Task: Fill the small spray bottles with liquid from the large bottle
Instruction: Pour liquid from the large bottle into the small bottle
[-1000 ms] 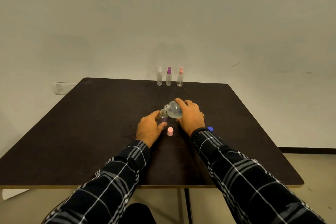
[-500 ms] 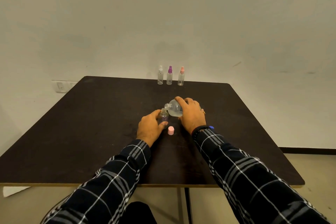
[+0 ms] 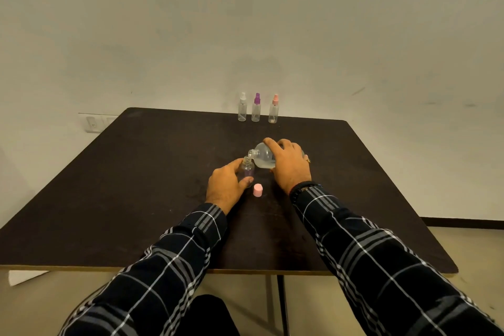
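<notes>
Pink cap (image 3: 257,190) sits loose on the dark surface (image 3: 136,185). Just past it, left hand (image 3: 227,185) grips an open small bottle (image 3: 247,169), upright; right hand (image 3: 289,165) clasps the large bottle (image 3: 263,156), tipped, mouth over it. Far edge: three capped spray bottles (image 3: 256,108).

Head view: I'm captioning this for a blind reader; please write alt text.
A right hand tips a large clear bottle toward an open small bottle steadied by the left hand on a dark table. A pink cap lies nearby; three capped spray bottles stand behind.
</notes>
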